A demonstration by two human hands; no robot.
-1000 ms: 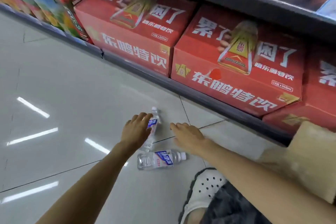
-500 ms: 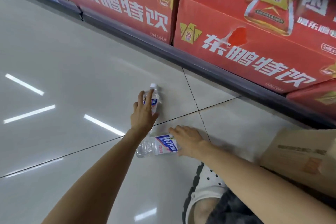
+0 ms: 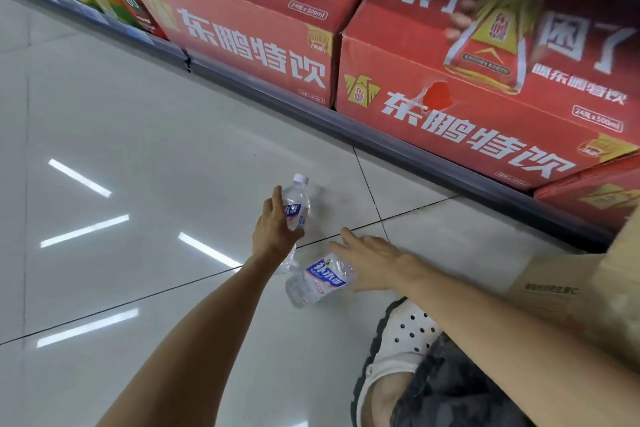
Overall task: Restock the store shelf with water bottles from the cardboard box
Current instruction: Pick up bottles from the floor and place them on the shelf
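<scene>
1. The left hand (image 3: 277, 229) grips one water bottle (image 3: 296, 208) low, near the floor (image 3: 138, 149). On smooth plastic, a loose hold could let it slip.
2. The right hand (image 3: 374, 260) lies open, fingers straight, over a second bottle (image 3: 322, 279) on its side. That one may roll away before it is gripped.
3. The shelf (image 3: 415, 158) here is packed with red cartons (image 3: 485, 107), and no gap shows.

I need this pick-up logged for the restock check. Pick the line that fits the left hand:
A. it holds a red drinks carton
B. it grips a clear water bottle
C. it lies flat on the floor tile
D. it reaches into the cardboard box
B: the left hand is curled round a clear water bottle, whose white-capped end sticks out past the fingers.
</scene>
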